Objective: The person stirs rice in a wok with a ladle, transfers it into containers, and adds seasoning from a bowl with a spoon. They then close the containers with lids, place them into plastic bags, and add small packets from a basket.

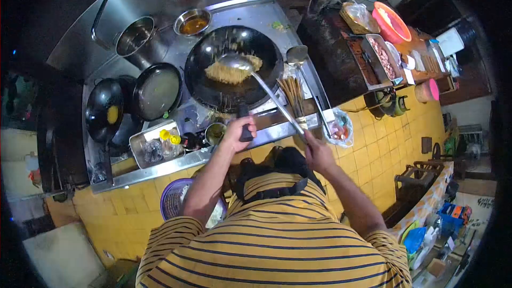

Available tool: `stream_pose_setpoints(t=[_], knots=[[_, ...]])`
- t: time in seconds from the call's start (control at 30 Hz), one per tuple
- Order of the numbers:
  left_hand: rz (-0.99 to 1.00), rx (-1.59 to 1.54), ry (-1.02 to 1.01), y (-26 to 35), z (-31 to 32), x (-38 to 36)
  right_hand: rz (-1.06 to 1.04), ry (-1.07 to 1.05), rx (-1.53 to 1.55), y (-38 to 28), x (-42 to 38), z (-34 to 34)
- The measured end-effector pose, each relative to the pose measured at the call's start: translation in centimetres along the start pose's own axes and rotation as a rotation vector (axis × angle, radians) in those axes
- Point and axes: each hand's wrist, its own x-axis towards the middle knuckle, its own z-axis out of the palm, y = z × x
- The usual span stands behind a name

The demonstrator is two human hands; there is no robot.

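Both forearms extend forward over the surface [160, 166]. The left hand [238, 129] is clenched around the wok [233, 68] handle; the right hand [316, 152] grips the long ladle [237, 63], whose bowl lies above the noodles [230, 72] inside the wok.

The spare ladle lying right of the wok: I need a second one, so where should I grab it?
Take the spare ladle by the near end of its long handle, from the stove's front edge. Its bowl lies at the far end beside the hot wok, while the handle runs back toward the cook.
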Motion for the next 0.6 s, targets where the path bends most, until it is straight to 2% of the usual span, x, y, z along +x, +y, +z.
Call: stream_pose_setpoints(t=[0.07, 0.13, 0.23, 0.37, 0.4, 0.47, 0.5, 0.53, 0.6], knots=[[-0.074, -0.052, -0.004, 1.2, 0.2, -0.4, 0.092, -0.111, -0.098, 0.1, 1.7, 1.4], [-0.038, 0.130, 0.060, 1.1, 0.4, -1.7, 0.173, -0.231, -0.131, -0.7, 2.9, -0.3], [-0.008, 0.298, 0.049, -1.1, 0.7, -5.2, 0.142, -0.052, 0.004, -0.9, 1.5, -4.6], [-0.026, 0.436, 0.058, -6.5, 4.0, -10.5, 0.110, 0.092, -0.030, 1.5, 0.2, -9.0], [-0.026, 0.445, 0.053, -7.8, 4.7, -11.1, 0.112, 0.102, -0.027, 2.1, -0.8, -9.5], [-0.064, 0.427, -0.024, -10.6, 6.7, -11.7, 0.124, 0.024, 0.236, 3.1, -2.8, -11.6], [-0.068, 0.373, -0.070, -12.1, 7.7, -11.8, 0.215, -0.013, 0.342, 2.9, -4.6, -13.5], [-0.071, 0.376, -0.075, -13.5, 8.6, -11.9, 0.218, -0.006, 0.342, 3.5, -6.7, -14.7], [-0.141, 0.396, -0.098, -17.6, 10.9, -11.4, 0.269, 0.138, 0.218, 6.8, -12.5, -17.3]])
